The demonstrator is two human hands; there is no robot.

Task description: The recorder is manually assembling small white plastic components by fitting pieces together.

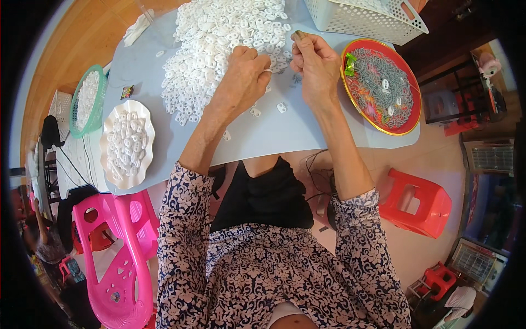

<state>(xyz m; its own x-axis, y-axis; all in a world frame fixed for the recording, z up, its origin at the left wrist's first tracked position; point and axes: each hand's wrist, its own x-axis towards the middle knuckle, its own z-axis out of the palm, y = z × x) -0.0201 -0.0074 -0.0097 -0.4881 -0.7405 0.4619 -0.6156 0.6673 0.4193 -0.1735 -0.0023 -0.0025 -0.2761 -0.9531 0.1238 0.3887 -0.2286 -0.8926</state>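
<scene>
My left hand (244, 77) is closed at the near right side of a large heap of small white oval plastic pieces (216, 38). A sliver of white plastic piece (268, 70) shows at its fingertips. Just to the right, my right hand (318, 63) is raised over the table with thumb and fingers pinched together. Its thumb tip looks dark, and whatever it grips is too small to make out. Beside that hand stands a round red tray (417, 104) with a gold rim. Many small grey screw-like parts (383, 77) lie in it, with a few white pieces on top.
A white scalloped dish (112, 178) of white pieces sits at the table's left edge. A green basket (75, 118) is beyond it. At the back right is a white perforated basket (361, 24). A pink chair (139, 290) and a red stool (433, 205) stand below the table.
</scene>
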